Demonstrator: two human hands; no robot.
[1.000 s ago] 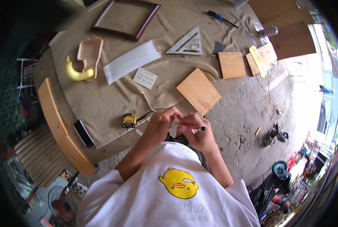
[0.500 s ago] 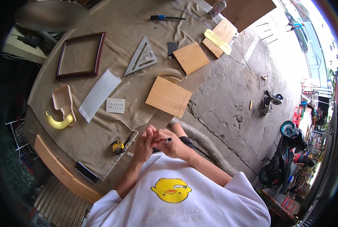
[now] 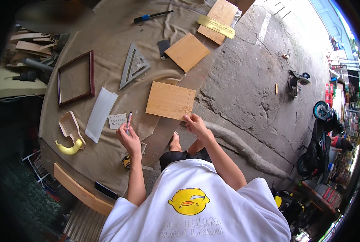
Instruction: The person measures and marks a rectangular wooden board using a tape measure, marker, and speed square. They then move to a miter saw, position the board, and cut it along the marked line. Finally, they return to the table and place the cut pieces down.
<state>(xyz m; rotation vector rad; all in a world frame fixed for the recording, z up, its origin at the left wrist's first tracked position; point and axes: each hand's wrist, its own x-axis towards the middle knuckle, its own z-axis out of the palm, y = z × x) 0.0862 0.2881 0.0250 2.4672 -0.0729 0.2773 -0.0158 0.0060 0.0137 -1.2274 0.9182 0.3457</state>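
Now that they've parted, left grip [image 3: 128, 138] clasps pen [image 3: 130, 117] and right grip [image 3: 197, 124] pinches board [image 3: 170, 99].

Shirt [image 3: 228, 201] lettered; yellow strip [image 3: 216, 26] printed; card [image 3: 116, 121] handwritten, seemingly with figures.

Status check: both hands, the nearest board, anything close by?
Left hand holding marker. Right hand at wooden board's near-right corner. Tape measure beside left forearm.

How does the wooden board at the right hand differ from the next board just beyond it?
The near board has thin lines and rough marks; the farther board looks plain. The right hand touches the near board's corner; no hand touches the farther board. Both are light-brown wood, lying flat.
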